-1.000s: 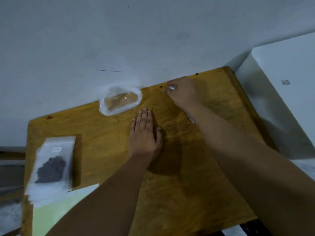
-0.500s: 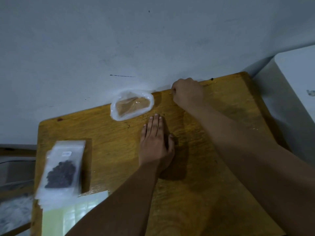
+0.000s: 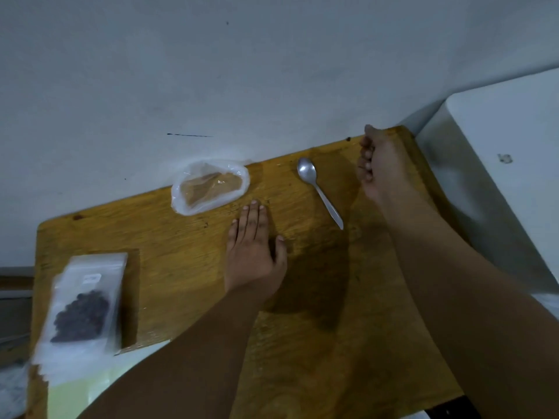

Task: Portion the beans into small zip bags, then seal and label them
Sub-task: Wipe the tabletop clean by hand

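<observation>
Diagonally, slim metal spoon (image 3: 321,195) on grainy table (image 3: 187,267)

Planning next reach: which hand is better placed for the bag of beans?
Left, likely. The bag of beans lies far left, nearer the left hand; the right hand curls beyond the spoon.

silver spoon (image 3: 306,172), dark beans (image 3: 80,317) — yellow-brown table (image 3: 187,267)

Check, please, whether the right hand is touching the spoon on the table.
Apart. The head view shows a strip of bare table between the spoon and the right hand, whose fingers are curled.
</observation>
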